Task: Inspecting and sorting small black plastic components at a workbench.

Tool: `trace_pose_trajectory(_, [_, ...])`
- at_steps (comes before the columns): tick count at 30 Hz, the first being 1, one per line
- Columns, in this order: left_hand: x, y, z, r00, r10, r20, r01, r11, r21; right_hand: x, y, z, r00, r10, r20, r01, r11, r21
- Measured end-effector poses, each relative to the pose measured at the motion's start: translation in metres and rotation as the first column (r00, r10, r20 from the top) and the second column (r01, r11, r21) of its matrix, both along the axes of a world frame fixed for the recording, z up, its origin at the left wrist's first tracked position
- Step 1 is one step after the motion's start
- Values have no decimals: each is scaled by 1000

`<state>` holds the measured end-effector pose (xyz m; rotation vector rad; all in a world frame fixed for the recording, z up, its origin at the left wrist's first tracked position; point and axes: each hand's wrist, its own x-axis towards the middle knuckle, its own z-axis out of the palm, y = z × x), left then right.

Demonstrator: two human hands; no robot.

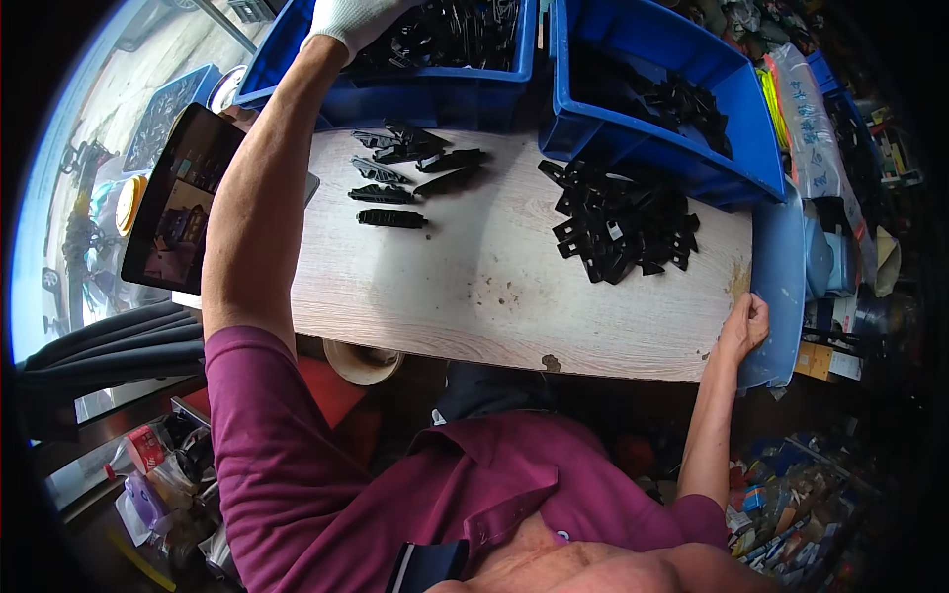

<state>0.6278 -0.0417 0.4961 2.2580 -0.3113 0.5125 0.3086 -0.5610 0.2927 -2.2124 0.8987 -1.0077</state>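
My left hand (354,22), in a white knit glove, reaches over the left blue bin (435,94), which holds many black plastic parts (460,35). The picture's top edge cuts off its fingers. My right hand (744,324) is bare and rests in a loose fist at the table's right edge, with nothing showing in it. On the table (435,287), several ribbed black plastic pieces (390,193) lie in a loose group below the left bin. A heap of black plastic clips (618,222) lies farther right.
A second blue bin (643,128) with black parts stands at the back right. A tablet (178,208) leans at the left beside my forearm. A blue plastic panel (781,287) borders the table's right side. Below the table are a round tub (363,363) and clutter.
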Motion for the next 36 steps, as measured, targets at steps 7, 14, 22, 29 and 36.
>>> trace_pose_trajectory(7, [-47,1,19,986,121,111,-87,957,-276,0,4,5,1000,-25,-17,25,1000,13])
trace_pose_trajectory(14, [-113,41,-44,871,45,489,-26,999,-45,4,8,6,1000,7,13,-7,999,33])
trace_pose_trajectory(22, [-149,33,-116,895,52,443,-134,978,157,0,-6,2,999,-15,-33,17,998,57])
trace_pose_trajectory(29, [-146,30,-128,951,6,309,-134,910,393,0,-14,-5,1000,13,-13,-12,997,83])
trace_pose_trajectory(36, [-145,40,-129,910,47,413,-148,965,216,-2,-16,-6,1000,4,1,-4,997,81])
